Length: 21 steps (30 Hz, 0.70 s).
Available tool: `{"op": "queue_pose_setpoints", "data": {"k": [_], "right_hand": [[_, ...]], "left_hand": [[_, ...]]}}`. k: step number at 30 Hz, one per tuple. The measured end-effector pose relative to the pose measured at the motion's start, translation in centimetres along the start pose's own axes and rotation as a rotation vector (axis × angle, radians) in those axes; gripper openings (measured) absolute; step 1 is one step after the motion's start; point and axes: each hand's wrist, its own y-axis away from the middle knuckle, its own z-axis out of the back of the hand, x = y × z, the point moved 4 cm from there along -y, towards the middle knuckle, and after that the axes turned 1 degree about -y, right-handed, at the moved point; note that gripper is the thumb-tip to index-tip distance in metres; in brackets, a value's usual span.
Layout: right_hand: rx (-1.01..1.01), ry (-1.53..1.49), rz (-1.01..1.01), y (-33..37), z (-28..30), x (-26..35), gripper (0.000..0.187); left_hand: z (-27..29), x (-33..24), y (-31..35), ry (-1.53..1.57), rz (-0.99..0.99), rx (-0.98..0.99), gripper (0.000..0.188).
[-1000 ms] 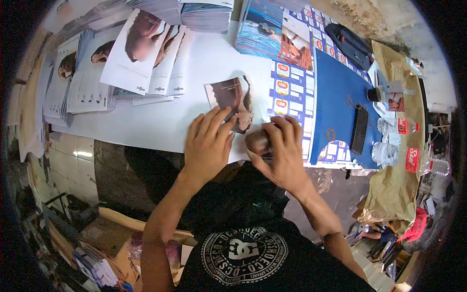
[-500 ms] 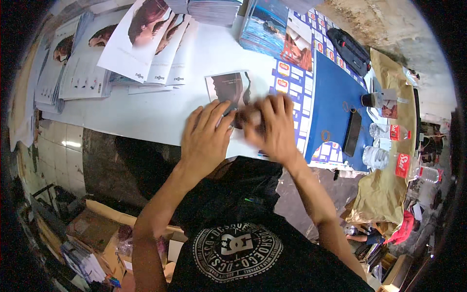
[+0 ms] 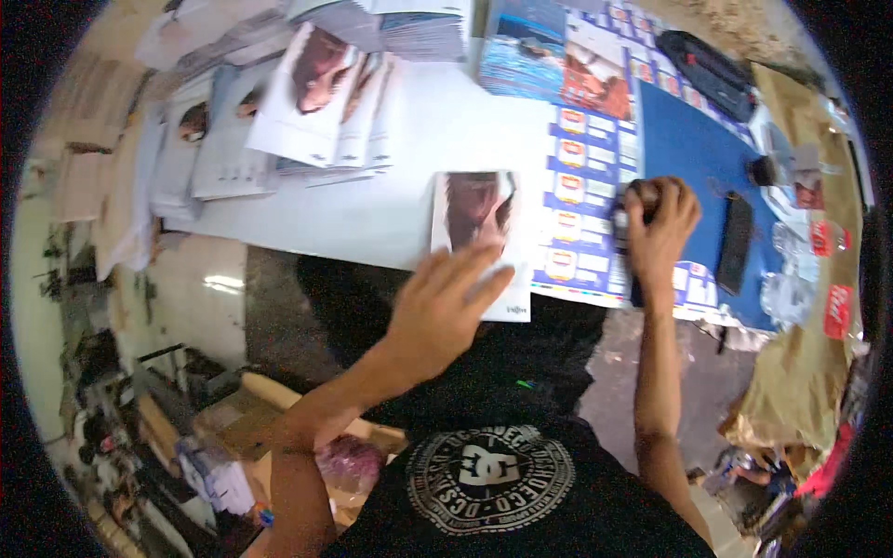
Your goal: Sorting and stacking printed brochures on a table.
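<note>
My left hand (image 3: pixel 446 302) lies spread over the lower part of a white booklet (image 3: pixel 476 206) with a dark-haired figure on its cover. That booklet sits at the table's near edge, its lower corner reaching past it. Off to the right, my right hand (image 3: pixel 665 228) has its fingers curled round a small dark, rounded object (image 3: pixel 642 197). Its kind is hard to make out, as the fingers cover most of it. This hand is over the border between the printed blue-and-white sheet (image 3: pixel 595 172) and a blue surface (image 3: pixel 674 139).
Fanned booklets (image 3: pixel 302 107) lie at the far left of the white table (image 3: pixel 446 121), beside more stacks (image 3: pixel 233 139). Blue picture booklets (image 3: pixel 523 60) are piled at the back. A black oblong object (image 3: pixel 735 244), a dark cup (image 3: pixel 765 171) and clear bottles (image 3: pixel 791 296) stand right. A black bag (image 3: pixel 707 74) lies behind.
My right hand has moved right, away from the booklet, with the dark object. My left hand has flattened over the booklet's lower part. The whole view has shifted.
</note>
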Motion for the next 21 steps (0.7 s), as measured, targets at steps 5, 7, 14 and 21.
{"op": "queue_pose_setpoints", "data": {"k": [5,7,14,21], "right_hand": [[0.001,-0.073,-0.028,0.3,0.3,-0.1,0.046],[0.023,-0.093,-0.052,0.2,0.3,-0.1,0.046],[0.019,-0.124,-0.084,0.0,0.1,0.7,0.059],[-0.115,-0.200,-0.037,-0.3,1.9,1.4,0.058]], "left_hand": [[11.4,5.2,-2.6,-0.298,-0.046,-0.352,0.067],[11.4,10.0,-3.0,-0.403,0.050,-0.306,0.066],[9.5,17.0,-4.2,-0.130,0.178,-0.013,0.068],[1.6,11.1,-21.9,-0.206,-0.127,-0.230,0.075]]}}
